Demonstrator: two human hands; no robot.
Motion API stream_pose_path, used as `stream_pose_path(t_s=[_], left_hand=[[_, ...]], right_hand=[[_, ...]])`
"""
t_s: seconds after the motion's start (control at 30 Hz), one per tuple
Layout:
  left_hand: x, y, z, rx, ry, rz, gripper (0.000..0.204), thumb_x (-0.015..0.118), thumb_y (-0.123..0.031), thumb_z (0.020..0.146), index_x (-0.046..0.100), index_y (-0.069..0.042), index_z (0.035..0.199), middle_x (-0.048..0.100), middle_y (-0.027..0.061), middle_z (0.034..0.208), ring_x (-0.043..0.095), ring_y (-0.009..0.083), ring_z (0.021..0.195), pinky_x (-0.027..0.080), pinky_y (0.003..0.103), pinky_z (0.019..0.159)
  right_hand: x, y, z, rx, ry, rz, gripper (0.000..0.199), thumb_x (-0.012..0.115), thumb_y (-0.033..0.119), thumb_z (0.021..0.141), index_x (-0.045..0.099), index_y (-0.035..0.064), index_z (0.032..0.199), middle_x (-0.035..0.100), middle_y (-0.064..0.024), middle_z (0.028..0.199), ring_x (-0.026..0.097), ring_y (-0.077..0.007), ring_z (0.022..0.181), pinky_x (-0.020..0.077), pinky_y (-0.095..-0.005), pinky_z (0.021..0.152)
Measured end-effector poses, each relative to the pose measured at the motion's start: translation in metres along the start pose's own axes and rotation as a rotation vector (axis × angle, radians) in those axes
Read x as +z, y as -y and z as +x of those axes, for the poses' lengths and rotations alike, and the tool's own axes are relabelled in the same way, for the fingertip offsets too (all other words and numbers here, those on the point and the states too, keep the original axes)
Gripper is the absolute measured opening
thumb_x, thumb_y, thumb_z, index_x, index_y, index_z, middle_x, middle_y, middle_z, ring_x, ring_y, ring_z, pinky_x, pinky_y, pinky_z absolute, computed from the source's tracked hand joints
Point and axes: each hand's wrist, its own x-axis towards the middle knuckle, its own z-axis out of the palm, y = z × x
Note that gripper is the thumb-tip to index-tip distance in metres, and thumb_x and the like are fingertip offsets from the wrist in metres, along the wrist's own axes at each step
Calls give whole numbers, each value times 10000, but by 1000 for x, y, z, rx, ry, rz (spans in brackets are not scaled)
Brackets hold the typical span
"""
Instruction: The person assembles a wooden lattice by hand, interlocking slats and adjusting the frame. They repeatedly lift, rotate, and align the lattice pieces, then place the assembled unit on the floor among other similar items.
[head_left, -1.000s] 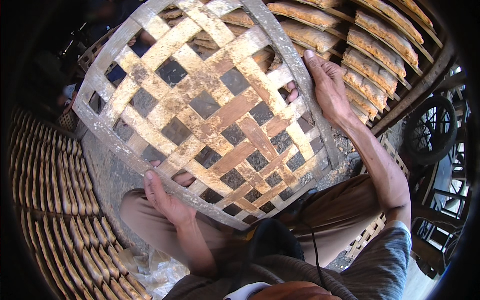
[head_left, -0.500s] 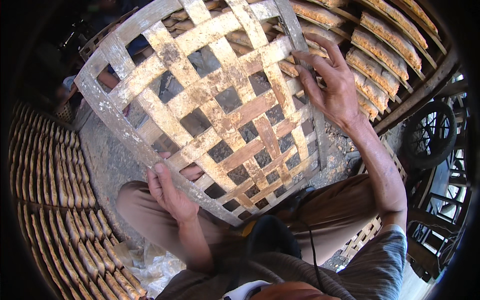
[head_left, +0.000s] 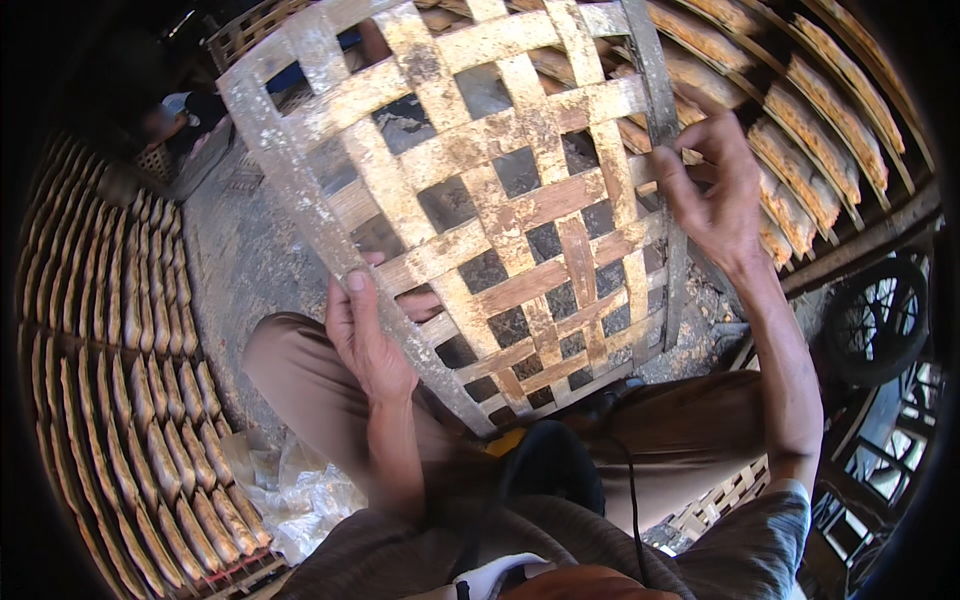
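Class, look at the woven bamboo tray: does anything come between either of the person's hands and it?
Nothing visible does. The left hand grips the woven bamboo tray at its lower left rim, and the right hand touches its right rim directly.

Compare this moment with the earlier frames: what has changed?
The woven bamboo tray has swung further upright, turning clockwise and rising. The right hand slid along its right rim; the left hand keeps gripping the lower-left edge. Racks of flat pieces on both sides are unchanged.

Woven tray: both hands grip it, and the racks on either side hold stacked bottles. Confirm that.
Not bottles. The head view shows rows of flat, pale pieces on the racks. The rest stands: left hand and right hand both grip the woven tray.
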Motion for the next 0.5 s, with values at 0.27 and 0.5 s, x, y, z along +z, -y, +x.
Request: stream_pose_path(t_s=[0.27,0.5], left_hand=[[-14,10,11,-31,129,-19,339,466,-306,1121,571,0,1225,720,157,921,754,229,646,623,303,537],[-12,21,10,-36,190,33,319,475,-269,1118,564,12,1238,697,129,967,756,234,659,640,317,556]], right_hand=[[-3,-16,-3,577,169,370,448,655,278,1040,580,-12,1373,740,-125,1008,693,-176,931,560,-355,881],[5,24,-6,-115,39,-189,321,734,245,977,723,38,1222,756,-105,917,696,-182,721,607,-373,713]])
